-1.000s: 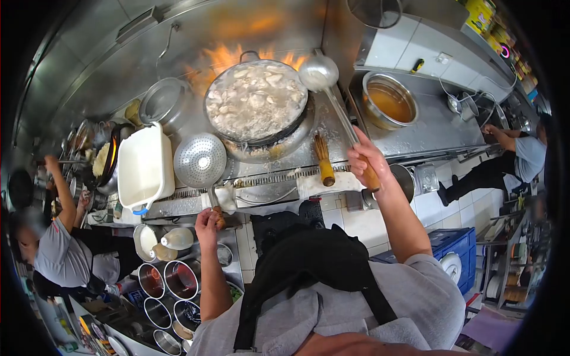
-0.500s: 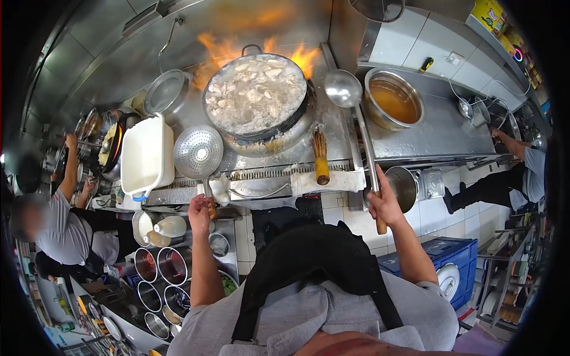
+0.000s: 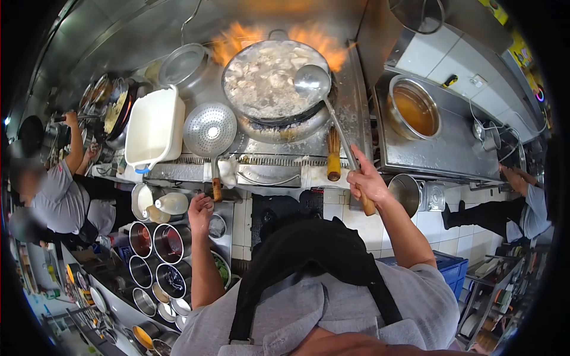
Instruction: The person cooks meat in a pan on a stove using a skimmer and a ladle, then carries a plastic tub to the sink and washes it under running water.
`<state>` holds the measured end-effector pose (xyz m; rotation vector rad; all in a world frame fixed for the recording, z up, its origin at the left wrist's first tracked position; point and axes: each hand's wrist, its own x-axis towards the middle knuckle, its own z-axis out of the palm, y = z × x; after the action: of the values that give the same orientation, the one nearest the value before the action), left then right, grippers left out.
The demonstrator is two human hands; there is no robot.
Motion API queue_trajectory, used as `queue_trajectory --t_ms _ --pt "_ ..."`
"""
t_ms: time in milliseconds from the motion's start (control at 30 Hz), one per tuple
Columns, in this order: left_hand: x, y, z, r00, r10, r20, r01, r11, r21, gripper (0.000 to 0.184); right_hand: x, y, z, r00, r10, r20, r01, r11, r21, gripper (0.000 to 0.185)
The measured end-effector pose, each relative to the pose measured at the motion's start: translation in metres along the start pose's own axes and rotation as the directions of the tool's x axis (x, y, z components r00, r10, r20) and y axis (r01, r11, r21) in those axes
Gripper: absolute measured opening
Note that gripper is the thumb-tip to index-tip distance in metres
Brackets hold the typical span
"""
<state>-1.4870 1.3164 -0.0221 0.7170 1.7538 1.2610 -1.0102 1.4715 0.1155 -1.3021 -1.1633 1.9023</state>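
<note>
My right hand (image 3: 369, 185) is wrapped round the wooden handle of a long ladle (image 3: 313, 82). The ladle's bowl lies over the right side of a large wok (image 3: 228, 105) full of pale meat pieces (image 3: 270, 74) in foamy, bubbling liquid. Just below and left of the handle of a perforated skimmer (image 3: 209, 129) is my left hand (image 3: 200, 212), its fingers loosely bent and apart from the handle. The skimmer rests on the stove edge, left of the wok. A bamboo brush (image 3: 333, 157) stands between the wok and my right hand.
Flames (image 3: 335, 50) rise behind the wok. A white tub (image 3: 155, 127) sits left; a pot of amber liquid (image 3: 412, 107) stands right. Several metal containers (image 3: 168, 243) are at lower left. Co-workers (image 3: 62, 196) are at the left and at the far right (image 3: 531, 202).
The ladle's bowl has swung from beside the wok to over its contents, my right hand moving with it. My left hand has come away from the skimmer handle. The view has shifted slightly.
</note>
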Motion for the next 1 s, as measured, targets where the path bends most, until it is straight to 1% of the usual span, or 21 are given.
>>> queue_trajectory --t_ms 100,133,200,267,333,400,467,533,633,767,833,867,933,967,1000 --pt "-0.008 -0.011 -0.022 0.996 -0.05 -0.079 0.047 0.998 -0.034 0.051 -0.006 -0.004 0.015 0.999 0.013 0.035 -0.015 0.998 0.061 0.082" --pt "-0.008 -0.014 -0.029 0.995 -0.057 -0.085 0.053 0.998 -0.044 0.051 -0.009 -0.009 0.022 0.999 0.029 0.043 -0.033 0.995 0.097 0.082" --pt "-0.008 -0.021 -0.041 0.993 -0.073 -0.089 0.072 0.997 -0.022 0.053 -0.013 -0.018 0.039 0.998 0.037 0.057 -0.042 0.995 0.095 0.081" --pt "-0.002 -0.026 -0.046 0.993 -0.076 -0.088 0.072 0.996 -0.044 0.054 -0.016 -0.023 0.053 0.996 0.05 0.08 -0.061 0.988 0.144 0.079" --pt "0.004 -0.026 -0.046 0.994 -0.074 -0.075 0.069 0.996 -0.063 0.055 -0.016 -0.034 0.07 0.995 0.056 0.082 -0.067 0.989 0.135 0.077" --pt "0.012 -0.03 -0.043 0.995 -0.079 -0.055 0.075 0.994 -0.077 0.057 -0.016 -0.043 0.088 0.993 0.103 0.062 -0.111 0.984 0.136 0.076" --pt "0.02 -0.036 -0.037 0.998 -0.049 0.03 0.053 0.99 -0.129 0.059 -0.012 -0.047 0.099 0.992 0.114 0.058 -0.122 0.981 0.148 0.075" --pt "0.026 -0.039 -0.032 0.996 -0.065 0.057 0.071 0.989 -0.126 0.06 -0.008 -0.059 0.116 0.983 0.171 0.066 -0.178 0.978 0.113 0.074" --pt "0.034 -0.048 -0.03 0.993 -0.043 0.106 0.064 0.978 -0.199 0.06 0.003 -0.07 0.142 0.976 0.214 0.045 -0.218 0.968 0.128 0.07" --pt "0.039 -0.051 -0.036 0.991 -0.053 0.12 0.076 0.979 -0.189 0.061 0.032 -0.075 0.17 0.973 0.23 0.033 -0.232 0.962 0.144 0.07" --pt "0.039 -0.051 -0.043 0.992 -0.05 0.118 0.074 0.975 -0.208 0.062 0.045 -0.078 0.18 0.969 0.23 0.086 -0.24 0.963 0.125 0.071" --pt "0.04 -0.053 -0.047 0.992 -0.049 0.116 0.072 0.975 -0.209 0.062 0.052 -0.078 0.184 0.969 0.229 0.088 -0.239 0.963 0.124 0.071" --pt "0.041 -0.055 -0.056 0.993 -0.045 0.106 0.067 0.975 -0.213 0.063 0.065 -0.078 0.191 0.956 0.251 0.152 -0.284 0.922 0.262 0.067" --pt "0.041 -0.056 -0.06 0.994 -0.042 0.1 0.063 0.975 -0.213 0.063 0.069 -0.079 0.197 0.956 0.249 0.158 -0.283 0.923 0.261 0.067" --pt "0.041 -0.055 -0.063 0.994 -0.049 0.1 0.069 0.975 -0.211 0.062 0.074 -0.08 0.204 0.96 0.235 0.151 -0.271 0.913 0.305 0.063"
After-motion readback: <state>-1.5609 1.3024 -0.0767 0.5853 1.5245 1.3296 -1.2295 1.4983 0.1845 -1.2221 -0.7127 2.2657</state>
